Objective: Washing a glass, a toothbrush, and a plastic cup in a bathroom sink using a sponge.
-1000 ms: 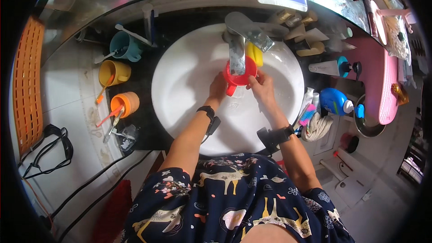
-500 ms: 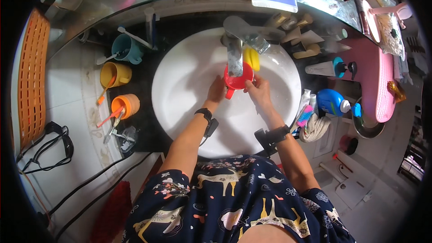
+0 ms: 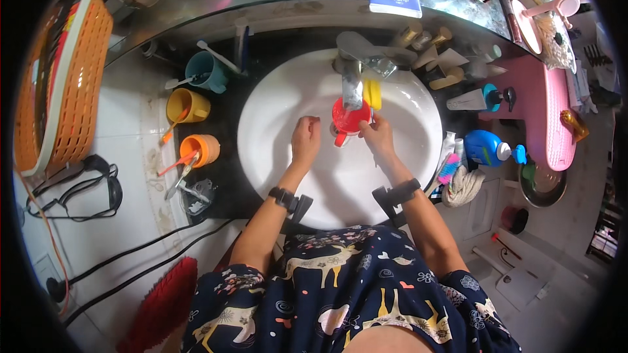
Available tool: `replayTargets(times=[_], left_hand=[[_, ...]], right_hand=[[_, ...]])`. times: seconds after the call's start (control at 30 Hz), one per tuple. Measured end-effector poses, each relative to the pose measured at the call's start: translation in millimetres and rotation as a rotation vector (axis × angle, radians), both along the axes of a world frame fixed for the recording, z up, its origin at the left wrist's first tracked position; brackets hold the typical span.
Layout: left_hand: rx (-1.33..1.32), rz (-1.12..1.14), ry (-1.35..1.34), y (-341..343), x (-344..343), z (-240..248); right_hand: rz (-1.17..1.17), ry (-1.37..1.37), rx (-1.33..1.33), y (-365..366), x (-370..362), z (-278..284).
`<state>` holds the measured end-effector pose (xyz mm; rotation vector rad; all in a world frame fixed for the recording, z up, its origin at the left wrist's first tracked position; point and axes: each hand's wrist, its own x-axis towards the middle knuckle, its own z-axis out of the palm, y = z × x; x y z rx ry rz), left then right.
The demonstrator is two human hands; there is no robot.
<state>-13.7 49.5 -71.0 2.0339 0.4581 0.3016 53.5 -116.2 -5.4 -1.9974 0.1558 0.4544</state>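
Observation:
A red cup (image 3: 350,117) is under the tap (image 3: 352,88) in the white washbasin (image 3: 275,117); its handle points toward me. My right hand (image 3: 378,137) grips the cup's right side between thumb and fingers. To the left of the cup, apart from it, my left hand (image 3: 305,140) hovers over the basin with its fingers curled in and nothing visible in them. Just behind the cup, a yellow sponge-like thing (image 3: 372,93) lies by the tap, partly hidden.
Left of the basin stand a teal cup (image 3: 208,72), a yellow cup (image 3: 190,106) and an orange cup (image 3: 208,149) with toothbrushes. On the right are a blue bottle (image 3: 483,147), a pump bottle (image 3: 468,100) and a pink basin (image 3: 556,117). A cluttered shelf (image 3: 314,6) spans the back.
My left hand has let go of the red cup and moved away to the left. My right hand still holds the cup, which stays under the tap. The view has shifted slightly.

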Motion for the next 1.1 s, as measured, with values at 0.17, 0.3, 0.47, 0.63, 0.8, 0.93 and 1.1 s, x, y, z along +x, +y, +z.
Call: replayTargets(times=[0.17,0.3,0.47,0.63,0.8,0.93,1.1], left_hand=[[0.3,-0.276,-0.21,-20.6,-10.2,101.6],[0.487,-0.347,0.106,-22.4,-13.8,80.4],[0.162,-0.36,0.199,-21.3,-4.4,62.1],[-0.765,-0.246,0.154,-14.5,-6.9,21.4],[-0.944,-0.248,0.222,-10.5,-8.5,6.5],[-1.209,-0.251,0.102,-9.7,-7.2,4.3],[-1.525,-0.183,0.285,-13.4,5.6,17.5]], right_hand=[[-0.058,0.102,0.082,10.1,-8.0,11.1],[-0.017,0.135,0.036,12.3,-19.7,14.5],[-0.162,0.328,0.146,-4.9,-27.9,39.7],[-0.06,0.103,0.073,-32.9,-49.7,39.8],[-0.135,0.144,0.096,-73.9,-84.3,24.5],[-0.166,0.156,0.112,-91.0,-99.3,23.9],[-0.136,0.058,0.093,-97.6,-103.3,24.2]])
